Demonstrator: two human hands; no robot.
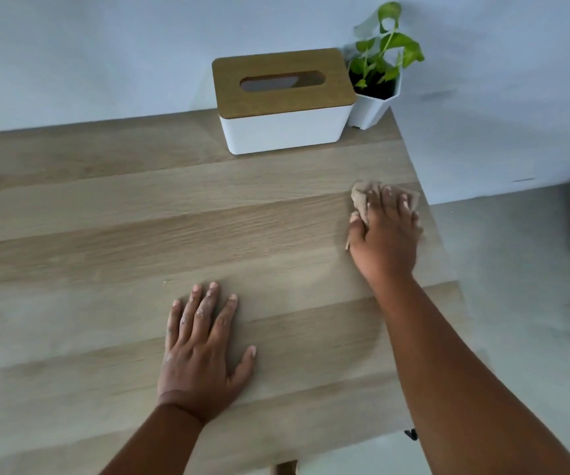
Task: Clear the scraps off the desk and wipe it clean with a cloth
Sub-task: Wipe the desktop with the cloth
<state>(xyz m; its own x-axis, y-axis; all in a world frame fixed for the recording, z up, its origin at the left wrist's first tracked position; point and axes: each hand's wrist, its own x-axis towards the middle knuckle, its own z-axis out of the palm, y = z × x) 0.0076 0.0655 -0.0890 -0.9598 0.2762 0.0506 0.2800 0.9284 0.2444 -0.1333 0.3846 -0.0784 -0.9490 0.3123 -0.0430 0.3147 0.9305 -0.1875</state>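
A light wooden desk (105,234) fills most of the view. My right hand (384,234) presses a crumpled beige cloth (362,197) onto the desk close to its right edge, fingers spread over the cloth and thumb hooked around it. My left hand (201,351) lies flat on the desk nearer to me, palm down, fingers apart, holding nothing. No scraps show on the desk surface.
A white tissue box with a wooden lid (283,101) stands at the back of the desk against the wall. A small green plant in a white pot (376,80) sits in the back right corner. Grey floor (516,286) lies past the right edge.
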